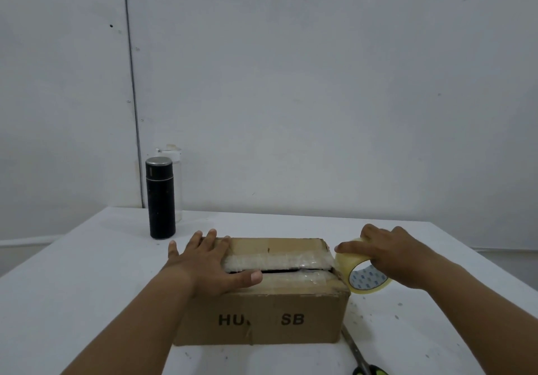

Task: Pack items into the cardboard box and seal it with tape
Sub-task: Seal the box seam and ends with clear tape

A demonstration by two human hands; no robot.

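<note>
Left hand [208, 261] flat on cardboard box [262, 313]; right hand [390, 253] gripping tape roll [362, 272]

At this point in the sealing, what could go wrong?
The flaps of the box still show a dark gap, so tape may bridge it loosely unless the left hand presses them shut. The tape roll in the right hand sits off the box's right edge, so the strip could wrinkle or stick crooked.
</note>
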